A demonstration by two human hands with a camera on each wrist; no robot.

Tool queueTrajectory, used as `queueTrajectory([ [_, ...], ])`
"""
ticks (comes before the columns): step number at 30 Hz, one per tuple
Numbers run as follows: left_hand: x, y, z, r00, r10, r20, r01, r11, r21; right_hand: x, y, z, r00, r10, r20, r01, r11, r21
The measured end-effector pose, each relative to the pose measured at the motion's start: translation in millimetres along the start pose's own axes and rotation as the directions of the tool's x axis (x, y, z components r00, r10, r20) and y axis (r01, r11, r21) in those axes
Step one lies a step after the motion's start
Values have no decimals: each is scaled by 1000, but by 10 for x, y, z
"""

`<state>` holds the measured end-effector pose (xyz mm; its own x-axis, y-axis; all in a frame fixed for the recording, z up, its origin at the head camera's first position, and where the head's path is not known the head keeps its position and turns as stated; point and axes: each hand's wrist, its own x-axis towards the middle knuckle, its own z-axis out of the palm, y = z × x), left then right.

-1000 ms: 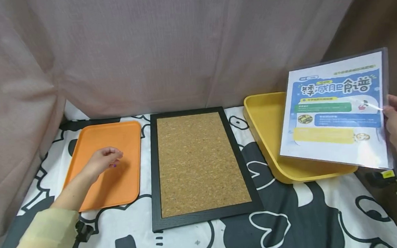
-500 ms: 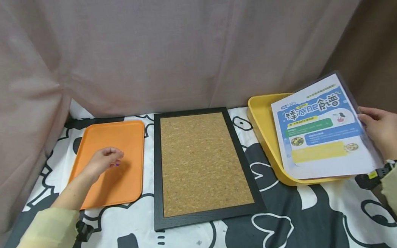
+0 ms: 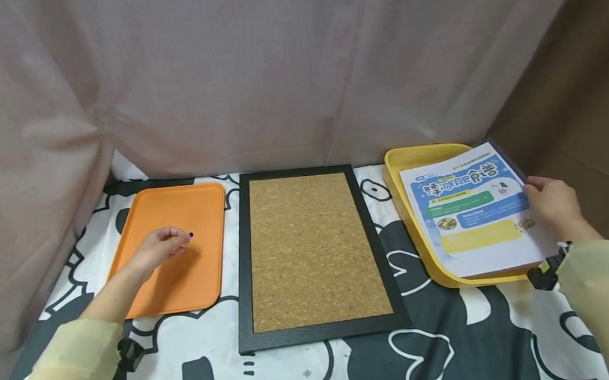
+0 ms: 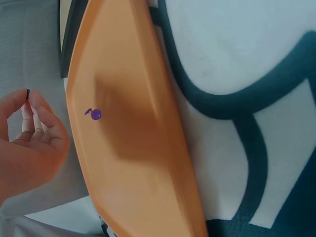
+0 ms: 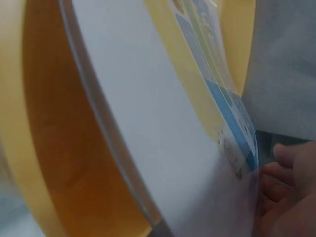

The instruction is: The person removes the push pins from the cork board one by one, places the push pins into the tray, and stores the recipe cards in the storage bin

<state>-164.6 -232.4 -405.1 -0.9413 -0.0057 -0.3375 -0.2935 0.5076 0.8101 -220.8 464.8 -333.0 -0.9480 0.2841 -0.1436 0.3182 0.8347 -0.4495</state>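
In the head view my left hand [image 3: 158, 248] is held over the orange tray [image 3: 201, 208], thumb and forefinger together. In the left wrist view they pinch a small dark pin-like thing [image 4: 28, 94]. A small purple push pin [image 4: 96, 114] shows against the tray there. Beside the left fingertips in the head view is a purple dot; I cannot tell whether it is pinched or on the tray. My right hand [image 3: 554, 206] holds the right edge of a laminated poster [image 3: 474, 232] with blue and yellow print. The poster lies tilted over the yellow tray [image 3: 399, 201], partly inside its rim.
Between the trays lies a cork board [image 3: 315, 247] in a black frame. Everything stands on a black-and-white cartoon-print cloth [image 3: 305, 370]. A grey-brown curtain [image 3: 287, 75] hangs directly behind.
My right hand has brought the poster down and left, from above the yellow tray into it. The left hand stays almost still; the purple dot now shows at its fingertips rather than below.
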Motion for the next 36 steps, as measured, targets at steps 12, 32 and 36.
queueTrajectory([
  [12,32,-125,105,1000,13,-11,-13,1000,22,87,117,195,996,46,80,-38,994,-104],
  [32,73,-268,288,998,-13,-68,26,981,191,-21,-96,365,999,-48,3,48,996,-80],
  [36,51,-280,309,997,8,-74,10,970,244,-52,-162,407,999,-53,1,53,996,-66],
])
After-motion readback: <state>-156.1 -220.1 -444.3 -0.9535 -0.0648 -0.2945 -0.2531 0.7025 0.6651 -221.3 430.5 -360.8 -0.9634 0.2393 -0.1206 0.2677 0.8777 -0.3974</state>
